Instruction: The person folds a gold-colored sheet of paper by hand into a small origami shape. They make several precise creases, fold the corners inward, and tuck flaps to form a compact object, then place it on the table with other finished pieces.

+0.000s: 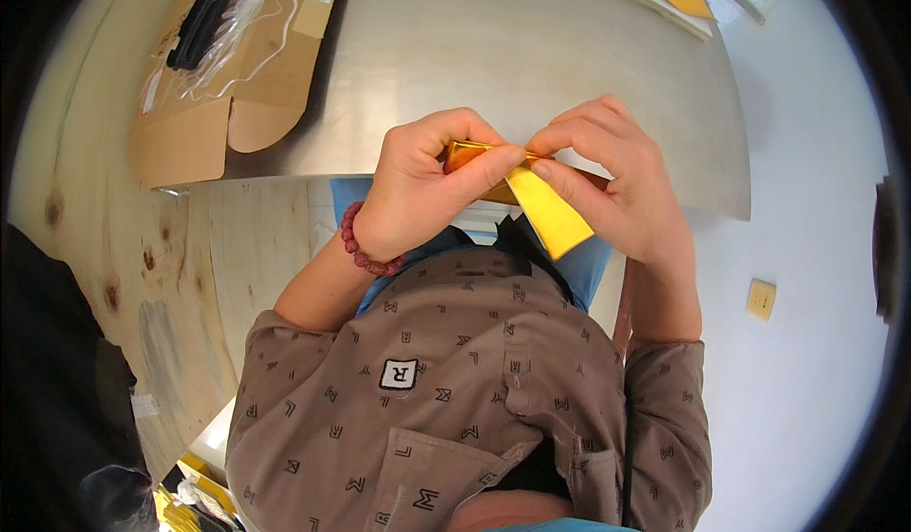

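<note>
- Both hands pinch one piece of folded paper, gold and shiny on one face, flat matte yellow on the other, held in the air just off the table edge.
- Left hand (418, 186) is curled nearly closed, its thumb pressed along the top crease of the gold paper (550, 214).
- Right hand (612, 176) is also curled, fingertips nipping the same crease from the other side; a pointed yellow flap hangs down between the two.
- Red bead bracelet (365, 247) circles the left wrist.
- Smooth grey metal table (531, 48) lies behind the hands.
- Open brown cardboard box (213, 86) with a black part and white cords sits at the table's far left.
</note>
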`<state>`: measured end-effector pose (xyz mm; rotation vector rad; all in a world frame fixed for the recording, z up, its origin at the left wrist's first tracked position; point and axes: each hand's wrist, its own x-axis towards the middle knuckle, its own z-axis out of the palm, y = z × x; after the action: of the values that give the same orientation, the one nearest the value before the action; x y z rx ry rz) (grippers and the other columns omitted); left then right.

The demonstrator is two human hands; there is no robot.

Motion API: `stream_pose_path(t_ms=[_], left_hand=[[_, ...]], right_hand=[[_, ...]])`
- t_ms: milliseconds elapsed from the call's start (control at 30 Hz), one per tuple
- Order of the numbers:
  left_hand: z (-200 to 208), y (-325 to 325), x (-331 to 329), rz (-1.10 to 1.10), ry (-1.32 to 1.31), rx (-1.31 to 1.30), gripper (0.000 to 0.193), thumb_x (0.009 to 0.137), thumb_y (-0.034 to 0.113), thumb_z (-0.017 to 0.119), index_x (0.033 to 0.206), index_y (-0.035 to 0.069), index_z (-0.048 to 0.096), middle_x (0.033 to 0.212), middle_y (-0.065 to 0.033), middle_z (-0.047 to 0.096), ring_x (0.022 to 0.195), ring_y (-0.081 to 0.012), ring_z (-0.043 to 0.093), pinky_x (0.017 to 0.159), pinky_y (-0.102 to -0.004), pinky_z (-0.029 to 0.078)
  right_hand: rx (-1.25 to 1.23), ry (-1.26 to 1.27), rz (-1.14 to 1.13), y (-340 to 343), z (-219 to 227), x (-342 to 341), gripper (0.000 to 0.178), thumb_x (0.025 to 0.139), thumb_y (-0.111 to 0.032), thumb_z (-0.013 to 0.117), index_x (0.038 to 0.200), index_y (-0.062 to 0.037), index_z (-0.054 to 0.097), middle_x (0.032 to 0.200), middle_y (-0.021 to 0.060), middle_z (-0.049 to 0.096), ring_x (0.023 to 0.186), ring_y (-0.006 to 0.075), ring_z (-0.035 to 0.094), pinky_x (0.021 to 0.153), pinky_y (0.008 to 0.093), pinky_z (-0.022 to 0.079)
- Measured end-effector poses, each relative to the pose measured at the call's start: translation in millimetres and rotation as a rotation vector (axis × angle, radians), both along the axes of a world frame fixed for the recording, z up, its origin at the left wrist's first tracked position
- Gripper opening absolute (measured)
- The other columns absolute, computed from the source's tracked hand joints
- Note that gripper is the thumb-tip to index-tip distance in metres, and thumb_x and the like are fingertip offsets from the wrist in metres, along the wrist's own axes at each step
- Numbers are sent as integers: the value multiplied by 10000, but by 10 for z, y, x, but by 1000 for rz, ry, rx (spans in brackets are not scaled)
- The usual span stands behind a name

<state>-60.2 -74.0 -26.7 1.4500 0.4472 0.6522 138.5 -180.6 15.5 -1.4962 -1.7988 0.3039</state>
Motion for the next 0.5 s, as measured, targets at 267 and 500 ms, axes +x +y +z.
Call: stream_pose_path(t_ms=[267,500], left_hand=[[68,-27,-67,-2,-22,-36,120,981,108,782,969,0,731,889,-15,740,787,-30,658,674,-200,537],[-17,-3,-130,43,-140,-77,128,999,108,764,946,5,710,836,19,706,740,0,605,625,-183,481]], right_hand=[[-60,92,-33,-1,7,-67,68,877,-84,762,945,-85,756,821,32,684,810,219,554,750,335,459],[-80,145,-23,-16,-24,-46,38,888,-72,748,926,-70,749,827,29,694,818,205,554,756,329,453]])
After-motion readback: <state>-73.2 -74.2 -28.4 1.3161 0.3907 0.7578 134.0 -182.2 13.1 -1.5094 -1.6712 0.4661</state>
